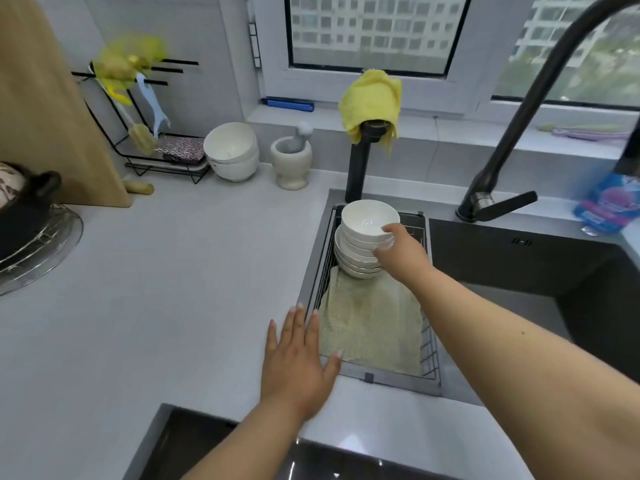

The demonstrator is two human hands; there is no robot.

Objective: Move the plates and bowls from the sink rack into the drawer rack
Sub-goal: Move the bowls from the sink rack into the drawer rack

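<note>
Right hand (401, 252) grip holding stacked bowls (363, 237) in sink rack (429, 348); left hand (298, 362) flat, wide.

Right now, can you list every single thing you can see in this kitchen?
bowls: a stack, white, in the sink rack
sink rack: one, dark wire, left part of the sink
towel: one, pale green, lying in the rack
yellow cloth: one, draped over a black post
faucet: one, black, behind the sink
mortar and pestle: one, grey, on the counter
counter bowls: two, white, stacked left of the mortar
cutting board: one, wooden, leaning far left
left hand: flat, fingers straight, at the rack's edge
right hand: gripping the top bowls
</note>
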